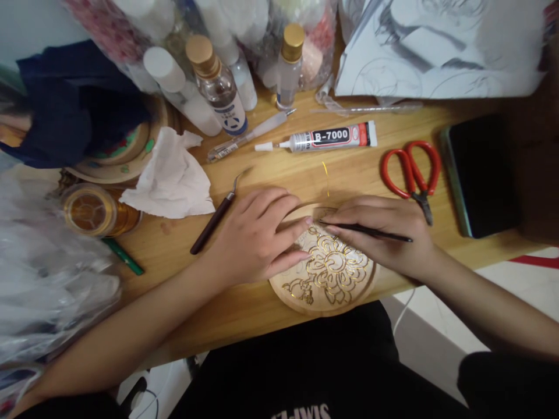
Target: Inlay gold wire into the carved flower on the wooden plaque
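A round wooden plaque (332, 312) with a raised rim lies near the table's front edge. Gold wire outlines form a large flower (335, 262) on its face, with smaller curled shapes at the lower left. My left hand (262, 235) rests over the plaque's left side, fingers apart, index fingertip and thumb touching the surface. In my right hand (384, 227) is a slim black tool that looks like tweezers (371, 230), pinched between thumb and fingers. Its tip points left at the plaque's upper part, close to my left index fingertip. My right fingers hide part of the plaque.
Behind the plaque lie a short yellow wire (325, 177) and a B-7000 glue tube (332, 137). Red-handled cutters (413, 171) and a phone (483, 174) lie right. A hooked tool (213, 223), crumpled tissue (174, 174) and wire spool (94, 209) are left; bottles (222, 96) stand behind.
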`<state>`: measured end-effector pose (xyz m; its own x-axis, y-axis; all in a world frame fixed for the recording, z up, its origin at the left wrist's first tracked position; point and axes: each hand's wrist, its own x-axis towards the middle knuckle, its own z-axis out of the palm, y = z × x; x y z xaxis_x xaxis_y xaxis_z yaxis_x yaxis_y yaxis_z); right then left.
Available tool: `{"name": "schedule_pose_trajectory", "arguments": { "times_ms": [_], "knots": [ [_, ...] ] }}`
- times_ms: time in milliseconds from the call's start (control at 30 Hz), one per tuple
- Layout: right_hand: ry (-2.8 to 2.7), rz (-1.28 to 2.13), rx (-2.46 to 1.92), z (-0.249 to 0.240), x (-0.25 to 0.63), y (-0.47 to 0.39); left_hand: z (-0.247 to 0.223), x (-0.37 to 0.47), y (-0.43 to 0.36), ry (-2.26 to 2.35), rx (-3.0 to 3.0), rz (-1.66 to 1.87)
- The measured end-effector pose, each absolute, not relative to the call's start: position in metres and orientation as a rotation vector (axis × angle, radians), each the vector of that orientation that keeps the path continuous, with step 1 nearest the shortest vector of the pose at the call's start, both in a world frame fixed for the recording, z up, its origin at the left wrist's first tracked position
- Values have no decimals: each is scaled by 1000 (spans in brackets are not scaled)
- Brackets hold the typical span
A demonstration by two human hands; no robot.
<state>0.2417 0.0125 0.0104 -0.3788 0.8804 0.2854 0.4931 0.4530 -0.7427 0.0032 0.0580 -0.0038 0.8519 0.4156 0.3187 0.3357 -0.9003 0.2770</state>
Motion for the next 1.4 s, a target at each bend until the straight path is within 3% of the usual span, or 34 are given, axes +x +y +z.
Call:
{"name": "schedule_pose_trajectory", "arguments": {
  "times_ms": [1400],
  "knots": [
    [-1653,491,-1564,6,195,-27,-3,4,59,545,2895,592]
  ]
}}
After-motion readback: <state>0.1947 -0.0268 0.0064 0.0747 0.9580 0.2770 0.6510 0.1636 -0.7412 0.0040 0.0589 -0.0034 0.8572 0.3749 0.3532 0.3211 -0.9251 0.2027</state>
